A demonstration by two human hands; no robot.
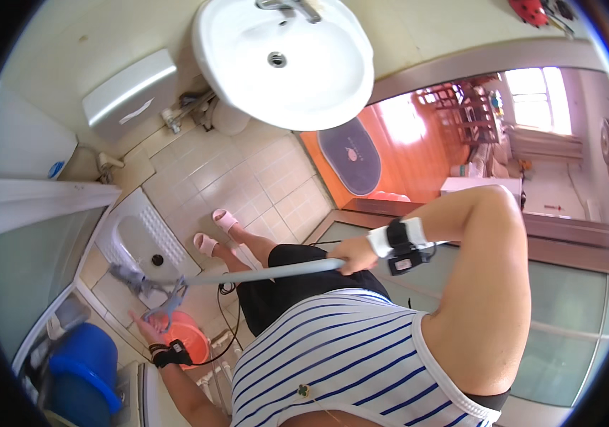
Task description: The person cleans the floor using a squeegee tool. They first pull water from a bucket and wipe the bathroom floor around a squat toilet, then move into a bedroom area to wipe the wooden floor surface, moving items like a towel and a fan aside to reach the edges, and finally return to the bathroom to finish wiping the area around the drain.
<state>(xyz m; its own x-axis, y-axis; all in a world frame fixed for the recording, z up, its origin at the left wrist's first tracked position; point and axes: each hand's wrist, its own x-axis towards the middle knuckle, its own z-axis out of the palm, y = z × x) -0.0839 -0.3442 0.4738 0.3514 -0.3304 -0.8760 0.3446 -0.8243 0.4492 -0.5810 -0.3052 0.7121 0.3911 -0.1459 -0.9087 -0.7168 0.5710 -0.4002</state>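
Right hand (354,255) fisted round mop pole (269,273); left hand (150,329) half-curled at lever (172,304), hold unclear. Mop head (129,275) near squat toilet's (167,231) edge. We judge pole light, stiff; grip mid-length.

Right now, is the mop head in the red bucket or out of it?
Out: the mop head shows over the edge of the squat toilet, apart from the red bucket. I cannot tell whether it touches the toilet.
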